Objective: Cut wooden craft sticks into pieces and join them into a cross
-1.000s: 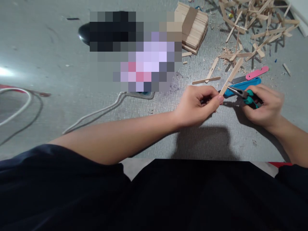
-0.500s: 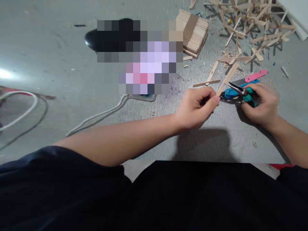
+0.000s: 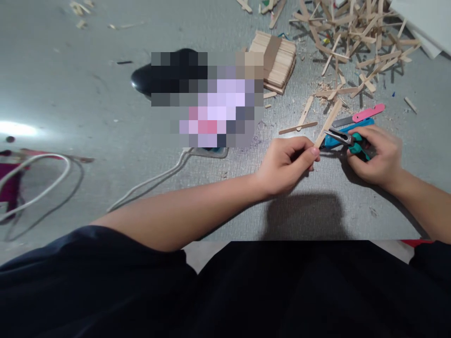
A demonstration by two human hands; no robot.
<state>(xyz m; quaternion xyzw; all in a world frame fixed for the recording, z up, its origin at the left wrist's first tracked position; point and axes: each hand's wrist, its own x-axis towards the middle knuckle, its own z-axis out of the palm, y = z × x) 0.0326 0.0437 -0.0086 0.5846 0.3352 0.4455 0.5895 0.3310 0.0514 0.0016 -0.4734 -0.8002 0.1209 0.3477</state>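
Between the thumb and fingers of my left hand (image 3: 291, 162) is the lower end of a wooden craft stick (image 3: 329, 121), tilted up to the right. My right hand (image 3: 378, 152) is closed round the green and black handles of long-nose pliers (image 3: 340, 137). Their jaws look slightly parted and overlap the stick's edge; whether they touch it I cannot tell. Just behind the pliers lie a blue utility knife (image 3: 362, 126) and a pink-handled blade (image 3: 368, 112). Two craft sticks lie crossed beside my left hand, the darker stick (image 3: 298, 127) on top.
A banded bundle of craft sticks (image 3: 283, 58) lies beyond my hands. A tangle of joined sticks (image 3: 366, 42) spreads at the back right, near white sheets (image 3: 423, 23). Wood shavings lie in front of it. A black object (image 3: 141, 83), a blurred-out device and a white cable (image 3: 151, 176) are at left.
The pliers have come closer to the craft stick, their jaws now overlapping its edge. My left hand keeps its grip on the stick. The whole view has shifted slightly.
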